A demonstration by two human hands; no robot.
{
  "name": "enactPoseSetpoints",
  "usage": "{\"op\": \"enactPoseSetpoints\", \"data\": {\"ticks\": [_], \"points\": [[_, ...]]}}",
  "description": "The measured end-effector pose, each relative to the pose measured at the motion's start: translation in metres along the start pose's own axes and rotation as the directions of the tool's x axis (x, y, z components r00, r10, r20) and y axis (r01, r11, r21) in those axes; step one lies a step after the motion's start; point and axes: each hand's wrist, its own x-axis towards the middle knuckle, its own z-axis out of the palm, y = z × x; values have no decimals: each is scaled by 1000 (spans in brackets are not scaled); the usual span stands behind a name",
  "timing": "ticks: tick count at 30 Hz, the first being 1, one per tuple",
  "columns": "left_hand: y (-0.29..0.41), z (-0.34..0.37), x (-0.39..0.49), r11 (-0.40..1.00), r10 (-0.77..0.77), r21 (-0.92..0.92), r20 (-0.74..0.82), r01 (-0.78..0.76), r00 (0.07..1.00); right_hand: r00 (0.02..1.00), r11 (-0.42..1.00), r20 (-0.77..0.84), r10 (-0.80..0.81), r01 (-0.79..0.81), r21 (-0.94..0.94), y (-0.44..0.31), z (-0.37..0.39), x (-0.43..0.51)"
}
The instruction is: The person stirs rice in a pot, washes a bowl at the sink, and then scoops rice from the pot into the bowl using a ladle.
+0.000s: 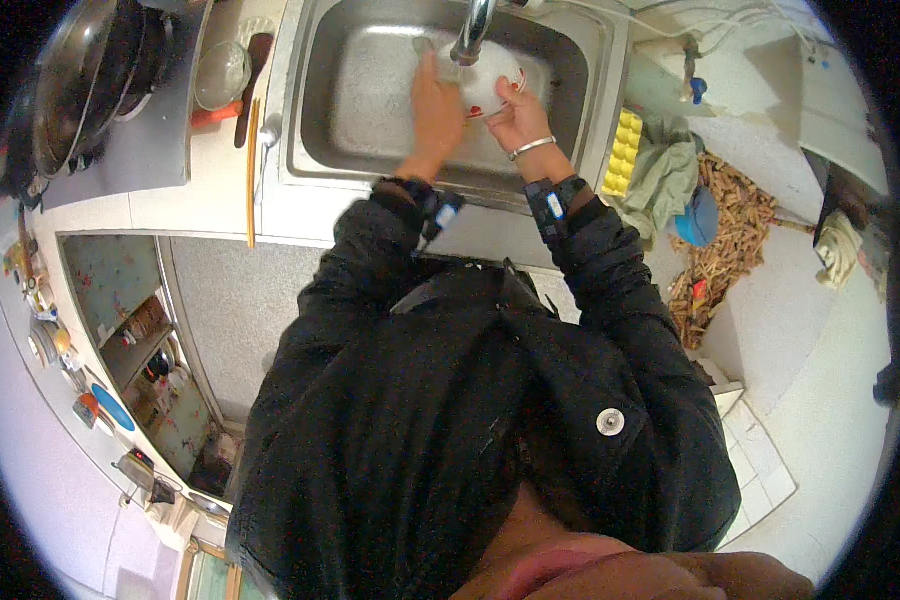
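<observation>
A white bowl (487,79) with red marks near its rim is tilted beneath the chrome faucet (474,34), over the stainless steel sink (367,97). My right hand (521,118) grips the bowl's edge, thumb on the outer face. Close against the bowl's left side is my left hand (436,112), slightly blurred, its fingers pointing to the far side of the sink. A small greenish patch shows at the left fingertips; whether it is something held is unclear. The faucet hides part of the bowl.
Chopsticks (253,172) and a spoon (268,135) lie left of the sink, near a glass bowl (223,75) and a large pan (82,82). To the right are a yellow egg-tray-like sheet (622,152), a green cloth (664,161), and a blue container (696,216) by a brown heap (735,225).
</observation>
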Motion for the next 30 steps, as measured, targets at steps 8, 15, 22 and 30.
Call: {"op": "enactPoseSetpoints", "data": {"ticks": [8,15,22,30], "points": [[-7,-19,15,915,-399,49,245,400,884,996,993,75,-47,55,-106,-6,3,-1],[16,-22,-4,898,329,271,113,-348,937,994,977,103,-20,42,-207,-11,1,9],[18,-33,29,969,-225,179,375,168,899,998,902,-18,-54,41,-430,-4,-1,7],[35,-17,10,857,366,285,250,-430,896,934,251,356,40,335,-908,-21,-5,11]]}}
